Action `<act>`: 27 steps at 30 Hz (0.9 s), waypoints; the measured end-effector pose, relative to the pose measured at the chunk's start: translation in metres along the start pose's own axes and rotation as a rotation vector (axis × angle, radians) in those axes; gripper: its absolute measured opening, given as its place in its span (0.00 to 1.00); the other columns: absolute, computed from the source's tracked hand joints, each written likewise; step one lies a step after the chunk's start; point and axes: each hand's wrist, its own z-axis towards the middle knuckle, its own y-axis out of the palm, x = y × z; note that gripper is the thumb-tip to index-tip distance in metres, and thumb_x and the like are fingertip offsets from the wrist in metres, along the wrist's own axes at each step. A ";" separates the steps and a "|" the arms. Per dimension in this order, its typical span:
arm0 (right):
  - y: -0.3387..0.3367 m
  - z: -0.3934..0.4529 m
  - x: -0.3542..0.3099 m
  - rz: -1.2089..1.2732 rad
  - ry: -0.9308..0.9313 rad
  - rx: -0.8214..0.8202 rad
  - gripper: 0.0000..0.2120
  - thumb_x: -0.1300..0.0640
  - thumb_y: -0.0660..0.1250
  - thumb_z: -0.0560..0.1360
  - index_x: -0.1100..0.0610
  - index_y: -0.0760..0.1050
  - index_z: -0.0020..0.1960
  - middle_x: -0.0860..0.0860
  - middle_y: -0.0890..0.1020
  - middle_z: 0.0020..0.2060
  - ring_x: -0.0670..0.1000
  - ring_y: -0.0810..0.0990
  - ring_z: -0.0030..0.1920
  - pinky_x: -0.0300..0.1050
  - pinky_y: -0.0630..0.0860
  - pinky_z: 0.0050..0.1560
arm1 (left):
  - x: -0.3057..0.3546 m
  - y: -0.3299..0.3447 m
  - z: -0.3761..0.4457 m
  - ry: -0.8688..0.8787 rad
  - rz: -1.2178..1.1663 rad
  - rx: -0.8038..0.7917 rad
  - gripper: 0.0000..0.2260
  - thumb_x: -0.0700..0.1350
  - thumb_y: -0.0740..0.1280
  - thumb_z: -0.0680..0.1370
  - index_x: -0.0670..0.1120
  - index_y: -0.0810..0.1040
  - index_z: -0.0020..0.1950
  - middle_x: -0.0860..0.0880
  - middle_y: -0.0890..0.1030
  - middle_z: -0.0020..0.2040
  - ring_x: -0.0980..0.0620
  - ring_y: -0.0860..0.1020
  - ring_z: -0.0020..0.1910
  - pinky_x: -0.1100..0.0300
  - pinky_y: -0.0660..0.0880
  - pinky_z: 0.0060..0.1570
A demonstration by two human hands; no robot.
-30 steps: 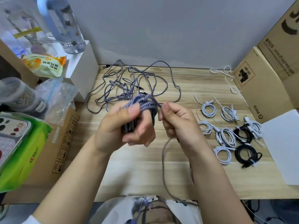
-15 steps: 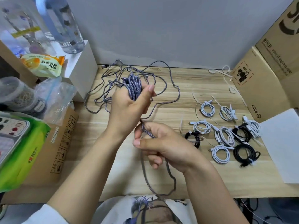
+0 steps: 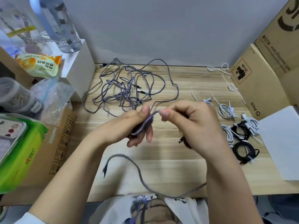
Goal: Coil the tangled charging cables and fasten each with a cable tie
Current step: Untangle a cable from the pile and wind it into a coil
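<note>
Your left hand [image 3: 129,125] clamps coiled grey-purple braided cable [image 3: 142,126] at desk centre. Your right hand [image 3: 192,125] pinches same cable's strand; fingers probably closed, partly blurred. Loose tangled braided cables [image 3: 127,88] at 12 o'clock; tied white and black coils [image 3: 239,131] at 3 o'clock.

head camera | looks forward and down from above | close over both hands [image 3: 161,125] | wooden table [image 3: 186,78] fills middle | wall behind | boxes [image 3: 252,81] at edges
</note>
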 end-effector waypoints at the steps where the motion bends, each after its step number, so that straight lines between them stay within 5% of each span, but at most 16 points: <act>1: 0.004 0.003 0.005 0.024 -0.008 0.049 0.10 0.47 0.66 0.69 0.43 0.74 0.30 0.37 0.75 0.23 0.38 0.73 0.28 0.32 0.64 0.31 | 0.000 0.001 -0.002 0.004 -0.097 -0.130 0.37 0.76 0.51 0.68 0.43 0.78 0.35 0.49 0.69 0.19 0.50 0.68 0.22 0.67 0.69 0.30; 5: 0.024 0.012 0.027 0.197 0.027 0.130 0.11 0.48 0.64 0.72 0.49 0.75 0.31 0.47 0.76 0.26 0.39 0.70 0.30 0.35 0.64 0.34 | 0.002 -0.002 -0.002 0.158 -0.463 -0.411 0.25 0.66 0.61 0.73 0.44 0.79 0.36 0.53 0.68 0.20 0.55 0.66 0.19 0.61 0.72 0.32; 12: 0.037 0.012 0.042 0.421 0.132 -0.021 0.14 0.48 0.57 0.75 0.52 0.70 0.33 0.44 0.66 0.22 0.41 0.62 0.22 0.29 0.58 0.25 | 0.011 -0.002 0.005 0.465 -0.851 -0.441 0.11 0.49 0.63 0.77 0.42 0.76 0.41 0.52 0.65 0.23 0.52 0.65 0.21 0.60 0.73 0.36; 15: 0.046 0.006 0.041 0.479 0.191 -0.179 0.15 0.52 0.56 0.79 0.54 0.69 0.35 0.48 0.65 0.22 0.40 0.60 0.21 0.29 0.57 0.23 | 0.019 0.001 0.010 0.525 -0.854 -0.231 0.09 0.50 0.66 0.75 0.44 0.78 0.43 0.54 0.67 0.22 0.56 0.69 0.22 0.60 0.73 0.37; 20: 0.056 0.001 0.038 0.137 0.315 -0.329 0.16 0.57 0.58 0.80 0.51 0.69 0.34 0.43 0.68 0.19 0.39 0.65 0.22 0.37 0.61 0.30 | 0.022 0.013 0.024 0.409 -0.685 0.425 0.09 0.47 0.64 0.74 0.41 0.75 0.44 0.53 0.69 0.22 0.54 0.69 0.22 0.60 0.74 0.35; 24: 0.051 -0.004 0.029 -0.028 0.290 -0.381 0.16 0.55 0.60 0.79 0.50 0.70 0.33 0.46 0.68 0.23 0.41 0.68 0.25 0.34 0.62 0.29 | 0.016 0.016 0.027 0.310 -0.506 0.537 0.18 0.54 0.55 0.77 0.41 0.76 0.46 0.50 0.72 0.24 0.52 0.72 0.26 0.54 0.73 0.40; 27: 0.045 -0.006 0.022 -0.023 0.262 -0.389 0.16 0.54 0.61 0.79 0.50 0.71 0.32 0.47 0.67 0.24 0.45 0.66 0.27 0.41 0.62 0.32 | 0.009 0.017 0.026 0.291 -0.254 0.581 0.23 0.60 0.53 0.78 0.44 0.78 0.45 0.49 0.74 0.25 0.54 0.72 0.28 0.62 0.69 0.35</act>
